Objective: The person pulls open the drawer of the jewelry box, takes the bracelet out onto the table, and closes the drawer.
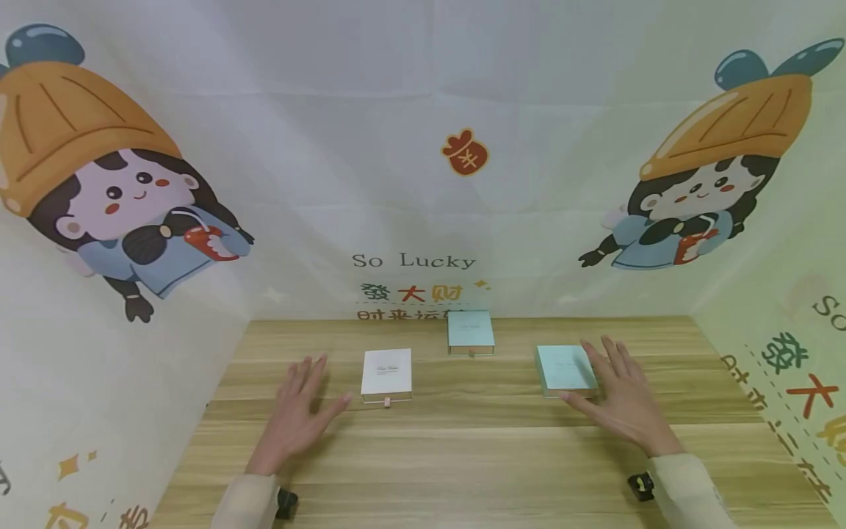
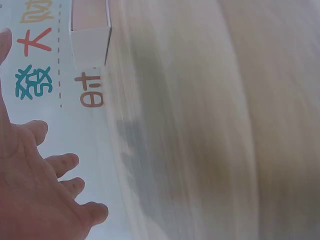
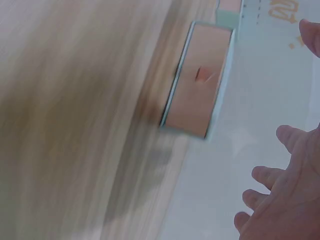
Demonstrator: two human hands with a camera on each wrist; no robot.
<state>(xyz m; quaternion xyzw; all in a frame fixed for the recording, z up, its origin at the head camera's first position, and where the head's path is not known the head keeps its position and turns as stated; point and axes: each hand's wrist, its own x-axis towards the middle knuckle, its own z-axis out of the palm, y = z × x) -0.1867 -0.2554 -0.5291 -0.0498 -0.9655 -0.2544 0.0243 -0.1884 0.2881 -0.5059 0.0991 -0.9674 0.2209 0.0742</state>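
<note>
Three small flat boxes lie on the wood-grain table. My left hand [image 1: 299,411], fingers spread, is to the left of the white box [image 1: 387,373], apart from it and holding nothing. A pull tab [image 1: 387,402] sticks out of that box's front. On the other side, my right hand [image 1: 624,400] is spread by the right edge of a light-teal box [image 1: 567,369]; whether it touches the box I cannot tell. In the right wrist view this box's brown front face [image 3: 200,80] shows a small reddish tab. A second teal box [image 1: 471,332] sits farther back, between the other two.
The wood-grain table [image 1: 463,470] ends at a white cloth backdrop [image 1: 370,162] printed with cartoon figures and lettering. Printed cloth also rises along the left and right sides. Black bands [image 1: 287,503] are worn at both wrists.
</note>
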